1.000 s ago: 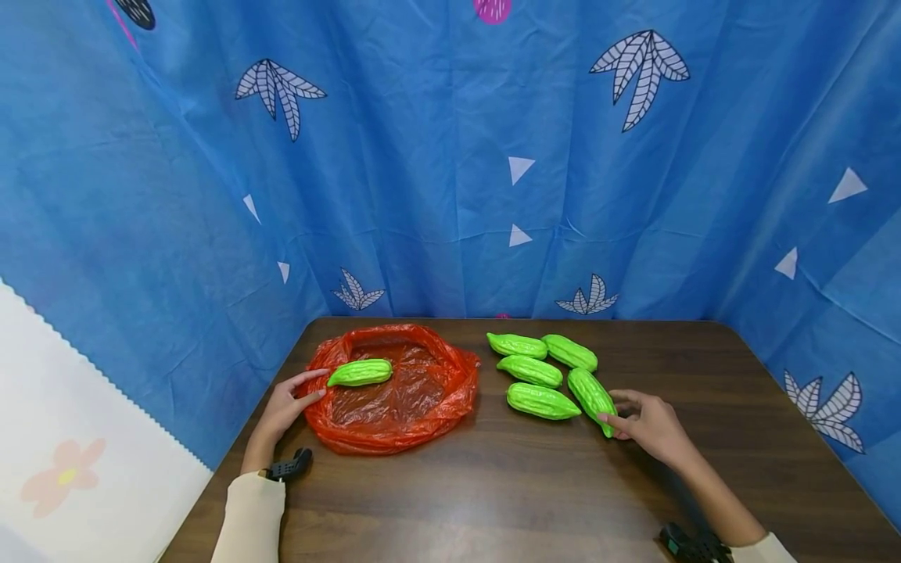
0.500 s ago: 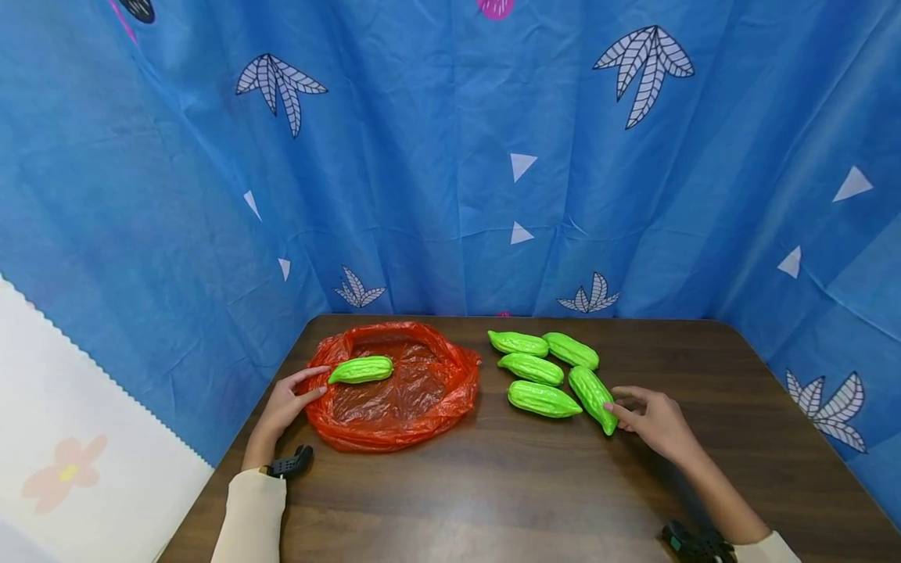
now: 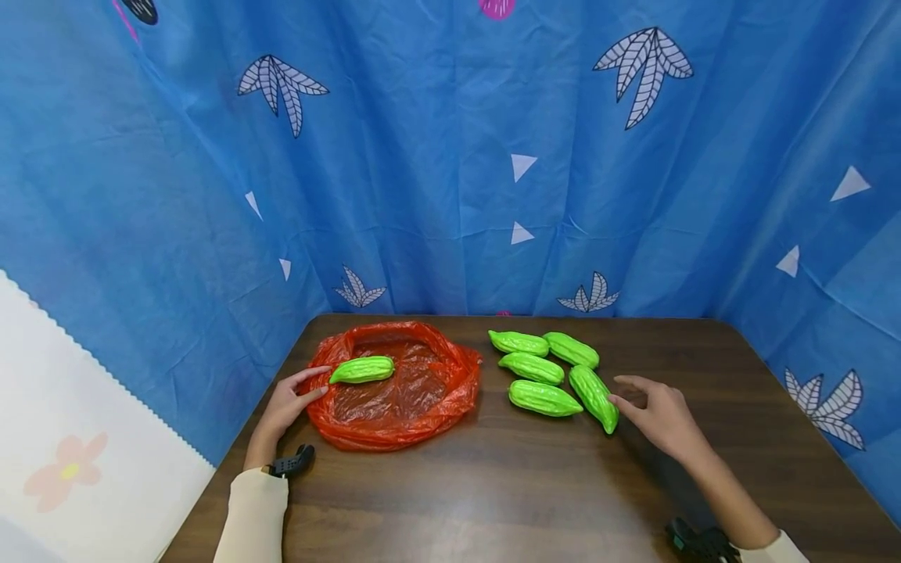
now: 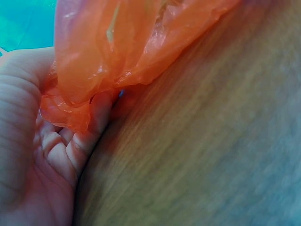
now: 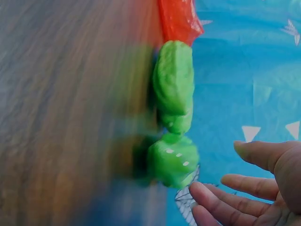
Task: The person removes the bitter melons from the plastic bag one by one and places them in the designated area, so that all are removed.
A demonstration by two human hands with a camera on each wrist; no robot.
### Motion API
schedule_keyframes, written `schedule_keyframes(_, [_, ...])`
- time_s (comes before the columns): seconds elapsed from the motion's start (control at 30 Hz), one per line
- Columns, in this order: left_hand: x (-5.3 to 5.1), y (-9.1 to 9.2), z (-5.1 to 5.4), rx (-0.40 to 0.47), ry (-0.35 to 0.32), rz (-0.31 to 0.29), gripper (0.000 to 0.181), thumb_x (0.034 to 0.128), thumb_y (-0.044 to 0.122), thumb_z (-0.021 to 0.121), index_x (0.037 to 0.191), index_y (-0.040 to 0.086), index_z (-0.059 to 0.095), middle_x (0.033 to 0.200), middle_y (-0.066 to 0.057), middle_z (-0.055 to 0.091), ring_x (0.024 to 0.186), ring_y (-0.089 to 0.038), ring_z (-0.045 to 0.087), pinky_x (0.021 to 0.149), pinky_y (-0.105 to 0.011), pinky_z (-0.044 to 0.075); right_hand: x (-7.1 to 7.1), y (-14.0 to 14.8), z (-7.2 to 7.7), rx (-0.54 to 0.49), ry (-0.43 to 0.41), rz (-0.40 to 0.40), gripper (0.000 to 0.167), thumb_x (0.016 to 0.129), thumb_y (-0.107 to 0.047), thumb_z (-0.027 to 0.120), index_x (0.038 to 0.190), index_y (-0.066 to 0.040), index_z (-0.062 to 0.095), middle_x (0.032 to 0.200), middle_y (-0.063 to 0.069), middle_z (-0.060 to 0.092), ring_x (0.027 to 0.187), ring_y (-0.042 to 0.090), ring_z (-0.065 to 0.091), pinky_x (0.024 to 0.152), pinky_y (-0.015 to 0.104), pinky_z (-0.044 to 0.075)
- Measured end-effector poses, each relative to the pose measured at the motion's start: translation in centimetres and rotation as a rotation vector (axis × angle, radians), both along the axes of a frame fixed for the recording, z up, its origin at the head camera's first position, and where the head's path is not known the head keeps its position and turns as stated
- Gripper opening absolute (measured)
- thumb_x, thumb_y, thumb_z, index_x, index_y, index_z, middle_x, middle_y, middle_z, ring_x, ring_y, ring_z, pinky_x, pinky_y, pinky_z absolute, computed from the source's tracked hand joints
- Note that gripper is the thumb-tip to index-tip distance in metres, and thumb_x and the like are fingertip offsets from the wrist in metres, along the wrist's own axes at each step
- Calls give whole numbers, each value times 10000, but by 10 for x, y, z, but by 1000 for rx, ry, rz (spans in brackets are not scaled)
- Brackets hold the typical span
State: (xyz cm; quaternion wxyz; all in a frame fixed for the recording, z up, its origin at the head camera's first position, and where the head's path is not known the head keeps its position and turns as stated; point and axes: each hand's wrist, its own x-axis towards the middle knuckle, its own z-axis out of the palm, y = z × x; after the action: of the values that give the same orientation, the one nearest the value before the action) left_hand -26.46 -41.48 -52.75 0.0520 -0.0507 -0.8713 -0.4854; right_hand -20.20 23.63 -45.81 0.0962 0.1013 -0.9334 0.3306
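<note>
At the left of the table a red plastic bag (image 3: 404, 426) lies with its mouth spread wide. One green bitter melon (image 3: 362, 370) lies across its left part. My left hand (image 3: 285, 400) holds the bag's left rim; in the left wrist view, crumpled red plastic (image 4: 70, 110) sits between the thumb and curled fingers. Right of the bag, several more bitter melons (image 3: 542, 399) lie close together. My right hand (image 3: 662, 418) is beside the rightmost bitter melon (image 3: 594, 397), thumb and fingers spread. In the right wrist view, the fingers (image 5: 249, 186) hold nothing and appear apart from the melons.
The brown wooden table (image 3: 450, 500) stretches in front of the bag and melons. A blue patterned curtain (image 3: 422, 195) hangs behind and at both sides. White cloth with a flower print (image 3: 84, 438) hangs at the lower left.
My right hand has let go of the rightmost bitter melon, its fingers spreading and drawing slightly right. The melon stays by the others. My left hand has kept its place on the bag.
</note>
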Motion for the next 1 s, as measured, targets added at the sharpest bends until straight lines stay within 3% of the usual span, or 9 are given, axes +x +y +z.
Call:
schedule_keyframes(0.33, [1,0,-3,0,-4,0,494,963,247,720,1415,82,606,1470,-211,523,1376,-384,440,932,-136,387,3,-26,20,-3,118,20,334,966,-208,713,1246,-26,700,928,81,749,631,147,575,559,301,436])
schedule_keyframes(0.57, [-1,0,-1,-15,7,7,496,962,246,722,1413,77,605,1470,-205,525,1386,-377,427,1074,-451,387,-3,-51,35,-25,88,87,325,954,-232,728,1215,-38,722,1019,95,758,709,149,680,604,299,538])
schedule_keyframes(0.73, [-1,1,-2,-6,5,5,504,962,242,721,1415,60,598,1475,-231,508,1388,-411,412,1092,-588,355,-7,-68,39,9,84,143,336,946,-257,739,1207,-44,733,1055,85,759,795,189,708,623,310,550])
schedule_keyframes(0.9, [-1,1,-1,2,7,9,504,957,234,727,1409,50,600,1474,-248,502,1396,-431,390,1105,-624,320,-11,-86,42,64,115,204,326,922,-271,766,1178,-70,753,990,26,766,756,127,687,607,288,510])
schedule_keyframes(1.0, [0,0,-1,-10,12,10,500,958,244,725,1407,60,606,1465,-235,518,1379,-411,421,1091,-562,368,-14,-97,44,87,131,228,306,906,-279,782,1153,-99,765,974,-4,765,735,95,679,607,290,510])
